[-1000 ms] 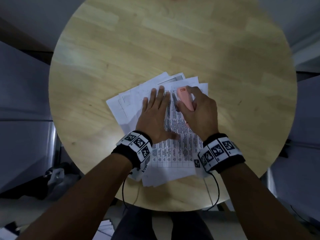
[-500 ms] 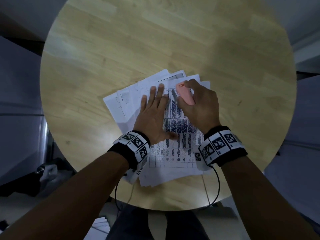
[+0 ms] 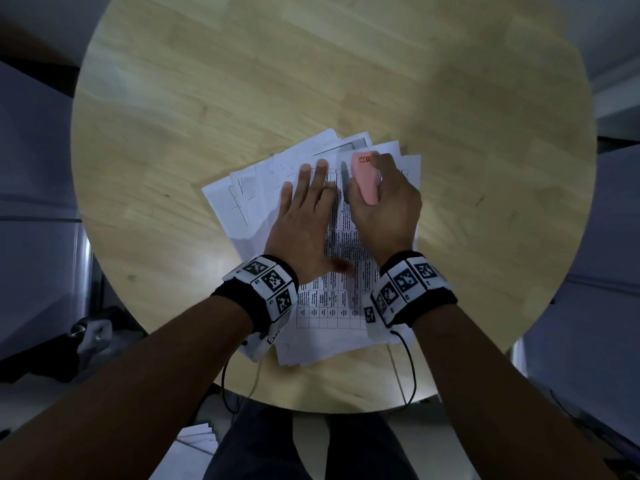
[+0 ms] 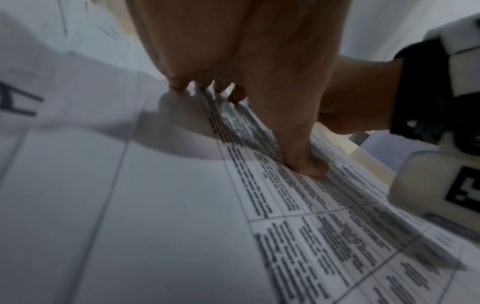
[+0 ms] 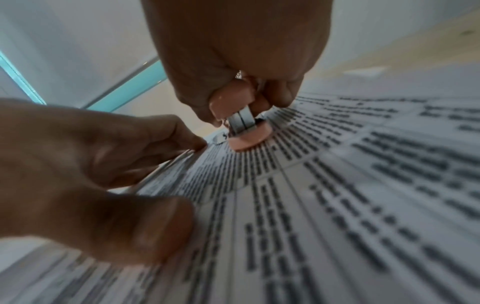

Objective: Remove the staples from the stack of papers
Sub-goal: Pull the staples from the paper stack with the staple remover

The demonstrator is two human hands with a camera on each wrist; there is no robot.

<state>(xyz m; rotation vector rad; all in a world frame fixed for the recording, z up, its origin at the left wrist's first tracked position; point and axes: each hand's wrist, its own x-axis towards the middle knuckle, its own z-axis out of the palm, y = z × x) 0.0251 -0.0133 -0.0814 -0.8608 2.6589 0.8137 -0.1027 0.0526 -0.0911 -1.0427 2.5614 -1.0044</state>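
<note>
A fanned stack of white papers (image 3: 322, 299) with a printed table on top lies on the round wooden table (image 3: 207, 98). My left hand (image 3: 304, 216) lies flat on the sheets with straight fingers and presses them down; the left wrist view shows its thumb (image 4: 309, 164) on the printed page (image 4: 155, 205). My right hand (image 3: 384, 206) grips a pink staple remover (image 3: 364, 181) at the top edge of the stack. In the right wrist view the staple remover (image 5: 240, 123) stands on the page (image 5: 337, 185) with its metal jaws closed together. No staple is visible.
More sheets (image 3: 197, 438) lie on the floor below the table's near edge. Thin cables (image 3: 408, 362) hang from the wrist bands over the table's front edge. The far half of the tabletop shows bare wood.
The right hand has shifted the staple remover slightly up the page and tilted it. The left hand stays flat on the papers.
</note>
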